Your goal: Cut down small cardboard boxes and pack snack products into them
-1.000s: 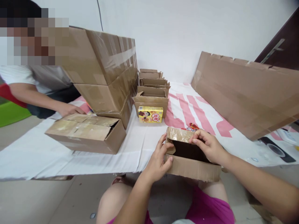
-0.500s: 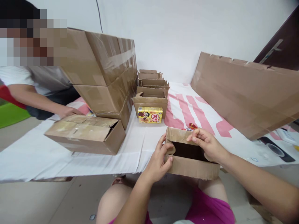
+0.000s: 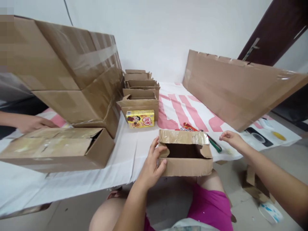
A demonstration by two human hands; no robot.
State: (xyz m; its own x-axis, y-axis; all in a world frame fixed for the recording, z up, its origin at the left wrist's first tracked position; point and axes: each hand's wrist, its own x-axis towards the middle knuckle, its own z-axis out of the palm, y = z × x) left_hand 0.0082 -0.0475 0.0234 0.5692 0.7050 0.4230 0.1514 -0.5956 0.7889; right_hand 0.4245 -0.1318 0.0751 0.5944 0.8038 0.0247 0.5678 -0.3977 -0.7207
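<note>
A small open cardboard box [image 3: 186,167] stands at the table's front edge, its opening toward me. My left hand [image 3: 154,162] grips its left side, thumb on the front flap and fingers round the side flap. Clear tape shines on the raised back flap. My right hand [image 3: 232,140] hovers over the table to the right of the box, apart from it, fingertips pinched together; anything between them is too small to make out. Between box and right hand lies a slim green-handled tool [image 3: 215,143]. Behind the box is a red packet [image 3: 189,127], partly hidden.
A yellow snack box [image 3: 140,119] leans before a row of open cartons [image 3: 141,102]. Tall stacked cartons [image 3: 96,80] and a closed carton [image 3: 55,157] fill the left, where a co-worker's hand [image 3: 36,123] rests. A large cardboard panel [image 3: 223,86] and tape roll [image 3: 258,137] are right.
My right hand has left the box's back flap and moved right. The view has turned rightward, revealing the green-handled tool. My left hand keeps its hold on the box.
</note>
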